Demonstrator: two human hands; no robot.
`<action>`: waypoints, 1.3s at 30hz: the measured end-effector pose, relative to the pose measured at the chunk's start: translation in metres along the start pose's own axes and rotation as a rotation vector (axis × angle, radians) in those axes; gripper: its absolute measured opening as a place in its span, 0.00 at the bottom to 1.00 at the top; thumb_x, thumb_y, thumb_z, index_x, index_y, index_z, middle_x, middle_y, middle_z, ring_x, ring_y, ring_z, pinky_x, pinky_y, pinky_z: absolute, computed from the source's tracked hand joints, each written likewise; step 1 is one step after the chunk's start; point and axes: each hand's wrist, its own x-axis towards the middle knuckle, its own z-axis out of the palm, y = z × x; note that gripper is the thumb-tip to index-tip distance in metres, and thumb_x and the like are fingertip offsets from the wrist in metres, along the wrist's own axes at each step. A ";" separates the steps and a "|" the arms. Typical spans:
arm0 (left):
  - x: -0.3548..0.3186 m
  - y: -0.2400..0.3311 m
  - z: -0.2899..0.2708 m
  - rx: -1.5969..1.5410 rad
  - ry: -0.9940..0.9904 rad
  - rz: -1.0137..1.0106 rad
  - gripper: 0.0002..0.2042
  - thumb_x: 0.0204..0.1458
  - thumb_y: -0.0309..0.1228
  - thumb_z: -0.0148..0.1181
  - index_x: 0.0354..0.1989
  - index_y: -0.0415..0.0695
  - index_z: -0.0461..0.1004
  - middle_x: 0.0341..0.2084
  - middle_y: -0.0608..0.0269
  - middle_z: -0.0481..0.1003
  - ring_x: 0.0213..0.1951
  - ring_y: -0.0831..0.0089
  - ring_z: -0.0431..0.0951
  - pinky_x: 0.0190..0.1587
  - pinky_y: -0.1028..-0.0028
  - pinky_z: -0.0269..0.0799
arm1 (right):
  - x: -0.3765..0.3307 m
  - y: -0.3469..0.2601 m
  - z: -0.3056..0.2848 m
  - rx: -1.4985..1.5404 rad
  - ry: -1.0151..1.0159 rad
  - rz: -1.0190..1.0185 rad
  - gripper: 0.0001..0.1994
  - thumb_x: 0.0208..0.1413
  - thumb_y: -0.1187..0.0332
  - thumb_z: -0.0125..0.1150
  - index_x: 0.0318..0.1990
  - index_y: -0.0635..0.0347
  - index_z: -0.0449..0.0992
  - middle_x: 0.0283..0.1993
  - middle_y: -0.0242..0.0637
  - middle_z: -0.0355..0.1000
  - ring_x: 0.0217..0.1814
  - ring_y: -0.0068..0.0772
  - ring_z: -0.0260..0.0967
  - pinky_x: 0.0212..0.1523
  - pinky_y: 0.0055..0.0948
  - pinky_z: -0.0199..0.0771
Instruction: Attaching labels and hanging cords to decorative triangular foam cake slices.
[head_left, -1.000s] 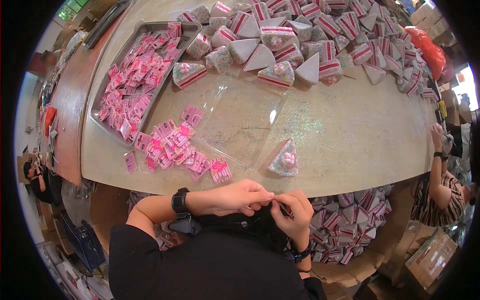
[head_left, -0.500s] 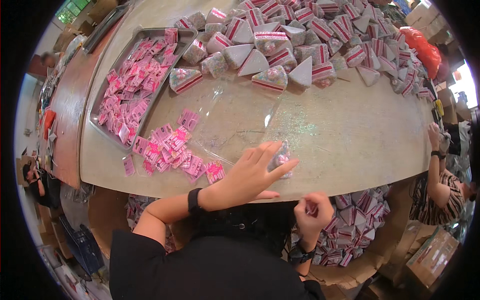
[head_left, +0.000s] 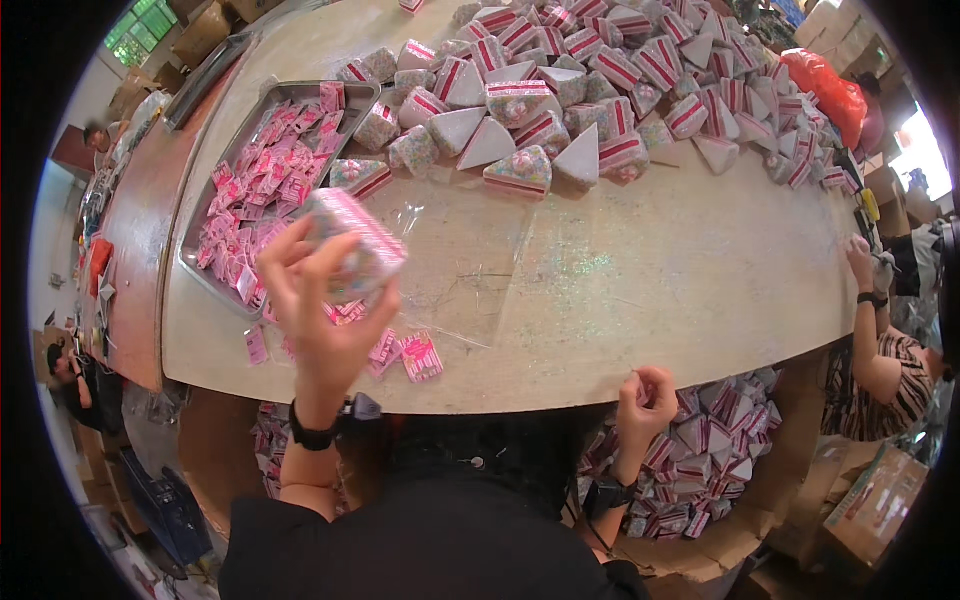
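My left hand [head_left: 330, 320] grips a glittery toy cake slice [head_left: 372, 240] with pink and white layers, tilted and slightly blurred. It is lifted over the loose pink printed tags [head_left: 422, 357], hiding part of them. Beyond the hand stands a metal tray [head_left: 364, 98] full of similar pink tags [head_left: 265, 170]. Close to the table's near edge, my right hand [head_left: 646, 405] is curled with thumb and fingertips together. Whatever may lie inside that pinch is too small to tell.
A big heap of cake slices [head_left: 520, 105] covers the table's far side. Below the near edge, a cardboard box [head_left: 770, 490] holds more slices [head_left: 690, 460]. Glitter and clear plastic film [head_left: 470, 290] lie on the tabletop. Another person [head_left: 885, 360] works at the right.
My left hand has picked up the cake slice from near the table's front edge and carried it left, over the tags. My right hand has shifted slightly, still curled.
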 end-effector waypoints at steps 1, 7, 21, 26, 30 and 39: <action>-0.001 -0.004 -0.014 0.015 0.005 -0.002 0.26 0.37 0.20 0.70 0.48 0.48 0.72 0.55 0.54 0.60 0.46 0.60 0.69 0.43 0.68 0.73 | -0.001 -0.002 0.004 0.022 -0.025 0.006 0.06 0.45 0.82 0.60 0.31 0.63 0.72 0.22 0.25 0.61 0.22 0.12 0.54 0.23 0.15 0.52; -0.024 -0.045 -0.041 0.332 -0.035 -0.277 0.25 0.43 0.23 0.67 0.53 0.45 0.70 0.55 0.51 0.60 0.52 0.59 0.67 0.53 0.64 0.68 | -0.007 0.010 0.013 0.019 -0.040 0.005 0.05 0.44 0.81 0.60 0.29 0.63 0.73 0.21 0.24 0.61 0.21 0.12 0.55 0.22 0.15 0.53; -0.016 -0.020 0.025 0.548 -0.332 -0.107 0.29 0.53 0.43 0.60 0.64 0.49 0.62 0.61 0.43 0.59 0.62 0.47 0.60 0.61 0.53 0.57 | -0.033 -0.019 -0.081 -0.147 0.404 -0.076 0.06 0.47 0.84 0.54 0.32 0.64 0.72 0.29 0.27 0.64 0.25 0.14 0.52 0.25 0.15 0.51; -0.054 -0.081 0.005 0.496 -0.505 -0.286 0.35 0.55 0.54 0.56 0.65 0.44 0.57 0.58 0.36 0.59 0.61 0.43 0.58 0.60 0.55 0.59 | -0.087 -0.003 -0.146 -0.531 0.512 -0.038 0.05 0.54 0.74 0.59 0.36 0.65 0.74 0.33 0.28 0.68 0.28 0.16 0.58 0.26 0.18 0.57; -0.052 -0.077 -0.001 0.229 -0.386 -0.523 0.33 0.54 0.47 0.61 0.63 0.42 0.59 0.51 0.40 0.64 0.52 0.48 0.69 0.52 0.61 0.68 | -0.089 0.020 -0.148 -0.371 0.540 0.008 0.06 0.58 0.73 0.57 0.38 0.68 0.73 0.32 0.30 0.68 0.31 0.18 0.61 0.28 0.19 0.60; -0.003 -0.076 -0.005 0.489 -0.142 -0.105 0.37 0.51 0.45 0.64 0.67 0.47 0.55 0.57 0.36 0.59 0.57 0.43 0.63 0.54 0.53 0.66 | -0.034 -0.018 -0.108 -0.291 0.471 -0.179 0.02 0.55 0.78 0.55 0.34 0.68 0.72 0.31 0.29 0.66 0.28 0.17 0.56 0.27 0.19 0.58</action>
